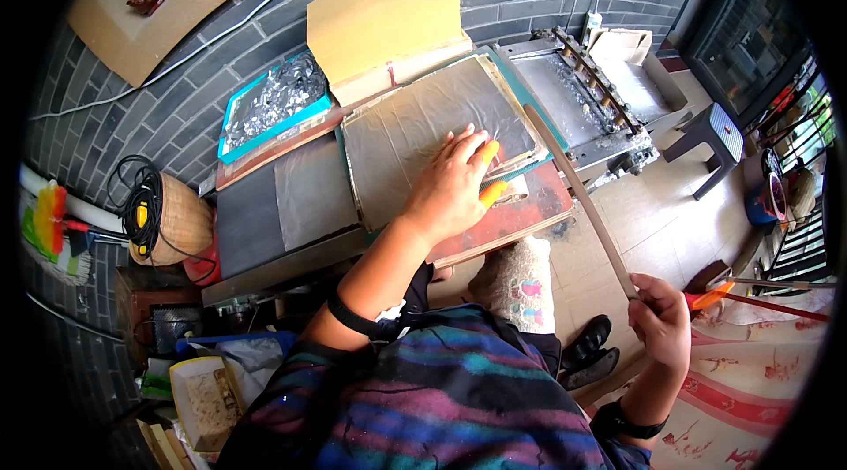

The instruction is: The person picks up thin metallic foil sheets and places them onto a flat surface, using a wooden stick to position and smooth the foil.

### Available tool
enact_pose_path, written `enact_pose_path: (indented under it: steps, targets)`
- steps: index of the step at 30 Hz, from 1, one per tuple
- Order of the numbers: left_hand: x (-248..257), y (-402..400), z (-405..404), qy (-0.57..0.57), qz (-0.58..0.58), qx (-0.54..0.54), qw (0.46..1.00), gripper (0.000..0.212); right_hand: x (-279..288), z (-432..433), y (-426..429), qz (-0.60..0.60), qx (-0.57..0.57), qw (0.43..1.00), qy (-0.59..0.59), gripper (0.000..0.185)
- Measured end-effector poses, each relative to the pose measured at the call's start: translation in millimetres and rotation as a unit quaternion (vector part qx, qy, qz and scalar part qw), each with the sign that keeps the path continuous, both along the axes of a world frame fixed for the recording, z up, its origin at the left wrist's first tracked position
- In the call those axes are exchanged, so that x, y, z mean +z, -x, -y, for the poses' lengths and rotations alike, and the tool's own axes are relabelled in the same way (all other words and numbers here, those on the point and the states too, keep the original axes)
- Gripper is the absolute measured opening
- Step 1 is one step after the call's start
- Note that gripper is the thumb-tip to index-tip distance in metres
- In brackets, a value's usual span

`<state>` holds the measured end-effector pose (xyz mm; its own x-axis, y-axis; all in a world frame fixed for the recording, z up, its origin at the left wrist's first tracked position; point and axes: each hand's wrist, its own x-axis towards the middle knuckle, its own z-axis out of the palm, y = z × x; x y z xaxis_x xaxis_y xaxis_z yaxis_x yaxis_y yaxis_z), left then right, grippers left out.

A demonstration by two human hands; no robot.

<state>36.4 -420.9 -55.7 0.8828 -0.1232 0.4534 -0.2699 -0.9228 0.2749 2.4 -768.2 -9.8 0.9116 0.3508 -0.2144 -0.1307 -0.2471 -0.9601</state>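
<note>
My left hand (pixel 450 182) lies palm down on a stack of thin sheets (pixel 410 133) with a wrinkled, shiny grey-brown top. Yellow finger cots (pixel 491 195) seem to cover its thumb and index finger. In my right hand (pixel 662 318) is the near end of a long, narrow flat strip (pixel 590 209), apparently wood or bamboo. The strip's far end rests over or just above the right edge of the green cutting mat (pixel 554 133) under the stack. Beside my left thumb is a small metal item (pixel 513 199), partly hidden, on a reddish board (pixel 529 219).
A blue tray (pixel 228 149) of silvery scraps and a yellow paper sheet (pixel 384 20) stand behind the stack. Dark sheets (pixel 251 205) lie left. A metal clamping device (pixel 589 86) stands right, near a grey stool (pixel 718 129). A cloth (pixel 529 285) covers my knee.
</note>
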Motion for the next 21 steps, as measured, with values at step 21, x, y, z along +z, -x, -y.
enact_pose_path:
  steps: [21]
  targets:
    - [5,2,11,0.065,0.0,-0.005,0.998,0.045,0,16,7,0.053,0.1,0.993,0.04,0.028]
